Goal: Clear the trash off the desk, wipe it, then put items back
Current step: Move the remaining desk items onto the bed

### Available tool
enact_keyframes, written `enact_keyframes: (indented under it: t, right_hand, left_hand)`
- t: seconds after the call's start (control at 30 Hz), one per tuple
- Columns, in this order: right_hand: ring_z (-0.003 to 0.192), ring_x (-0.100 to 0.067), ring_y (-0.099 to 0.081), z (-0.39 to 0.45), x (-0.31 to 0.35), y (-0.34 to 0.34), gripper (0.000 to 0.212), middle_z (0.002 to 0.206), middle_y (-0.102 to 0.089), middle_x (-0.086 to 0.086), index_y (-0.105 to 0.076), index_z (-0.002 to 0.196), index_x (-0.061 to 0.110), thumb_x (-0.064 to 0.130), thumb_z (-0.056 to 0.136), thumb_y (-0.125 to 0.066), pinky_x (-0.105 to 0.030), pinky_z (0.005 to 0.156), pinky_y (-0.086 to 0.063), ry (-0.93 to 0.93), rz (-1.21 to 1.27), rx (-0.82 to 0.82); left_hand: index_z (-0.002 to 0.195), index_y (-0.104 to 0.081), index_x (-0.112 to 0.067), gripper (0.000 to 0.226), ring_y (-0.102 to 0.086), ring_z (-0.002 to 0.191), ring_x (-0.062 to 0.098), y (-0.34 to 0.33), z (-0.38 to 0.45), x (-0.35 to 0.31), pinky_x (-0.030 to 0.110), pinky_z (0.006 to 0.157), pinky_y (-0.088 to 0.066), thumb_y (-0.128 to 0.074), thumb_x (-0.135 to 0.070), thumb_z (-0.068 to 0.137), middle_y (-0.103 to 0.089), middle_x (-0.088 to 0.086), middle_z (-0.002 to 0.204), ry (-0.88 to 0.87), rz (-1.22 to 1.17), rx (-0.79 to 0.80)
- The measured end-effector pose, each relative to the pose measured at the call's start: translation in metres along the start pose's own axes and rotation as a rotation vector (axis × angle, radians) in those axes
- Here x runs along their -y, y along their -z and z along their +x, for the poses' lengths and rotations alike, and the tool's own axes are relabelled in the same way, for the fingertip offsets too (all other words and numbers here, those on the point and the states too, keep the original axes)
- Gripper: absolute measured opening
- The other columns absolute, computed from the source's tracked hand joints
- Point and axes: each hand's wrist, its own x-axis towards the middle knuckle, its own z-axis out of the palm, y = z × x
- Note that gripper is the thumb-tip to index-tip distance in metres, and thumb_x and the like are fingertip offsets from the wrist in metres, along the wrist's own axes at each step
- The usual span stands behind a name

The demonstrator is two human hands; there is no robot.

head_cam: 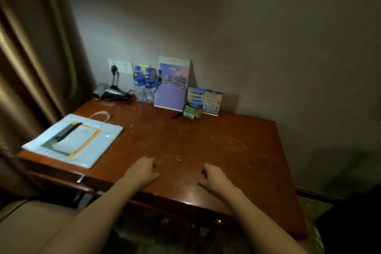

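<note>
The reddish wooden desk (206, 142) fills the middle of the view, its top scuffed and streaked. My left hand (142, 171) hovers over the near middle with loosely curled fingers and holds nothing. My right hand (214, 177) hangs beside it, also loosely curled and empty. A white paper bag (103, 142) lies flat at the left with a notepad (76, 140) and a dark comb-like item (66, 132) on it. Two water bottles (144, 84), a calendar (172, 86), small green packets (191, 112), a leaflet stand (206, 100) and a black pen (177, 115) line the back.
A hair dryer (105, 90) with its cord lies at the back left under a wall socket (119, 66). A brown curtain (31, 68) hangs on the left. A beige chair seat (26, 222) is at the lower left. The wall runs behind the desk.
</note>
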Motion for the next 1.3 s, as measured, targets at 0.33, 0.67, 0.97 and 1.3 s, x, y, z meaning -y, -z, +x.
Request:
enact_keyframes:
  t: [0.33, 0.67, 0.97, 1.3]
  right_hand:
    - [0.105, -0.019, -0.057, 0.122, -0.094, 0.082, 0.036, 0.122, -0.056, -0.006, -0.053, 0.120, 0.013, 0.024, 0.088, -0.066, -0.032, 0.090, -0.052, -0.171, 0.060, -0.090]
    - [0.110, -0.017, -0.053, 0.232, -0.085, 0.108, 0.039, 0.124, -0.053, -0.003, -0.052, 0.121, 0.014, 0.024, 0.087, -0.067, -0.024, 0.085, -0.047, -0.127, 0.122, -0.079]
    - [0.115, -0.017, -0.048, 0.353, -0.057, 0.100, 0.050, 0.131, -0.043, -0.003, -0.043, 0.132, 0.016, 0.021, 0.087, -0.066, -0.026, 0.094, -0.042, -0.149, 0.183, -0.047]
    - [0.125, -0.020, -0.039, 0.458, -0.048, 0.070, 0.067, 0.134, -0.040, -0.009, -0.044, 0.134, 0.009, 0.013, 0.075, -0.077, -0.011, 0.089, -0.024, -0.071, 0.299, -0.077]
  left_hand:
    - [0.130, -0.048, -0.014, 0.041, -0.052, 0.114, 0.020, 0.010, 0.162, -0.106, 0.029, 0.095, -0.044, -0.057, -0.028, 0.093, -0.049, 0.007, 0.130, -0.115, 0.051, 0.025]
    - [0.137, -0.043, -0.016, 0.049, -0.049, 0.123, 0.019, 0.030, 0.266, -0.105, 0.030, 0.100, -0.043, -0.058, -0.029, 0.092, -0.046, 0.005, 0.138, -0.005, -0.064, 0.039]
    - [0.117, -0.050, -0.010, 0.053, -0.062, 0.093, 0.027, 0.028, 0.395, -0.060, 0.039, 0.081, -0.054, -0.051, -0.054, 0.088, -0.062, 0.011, 0.109, 0.309, -0.372, 0.032]
    - [0.096, -0.063, -0.006, 0.044, -0.065, 0.086, 0.028, -0.013, 0.485, -0.051, 0.027, 0.058, -0.042, -0.060, -0.048, 0.086, -0.066, 0.012, 0.095, 0.403, -0.572, 0.120]
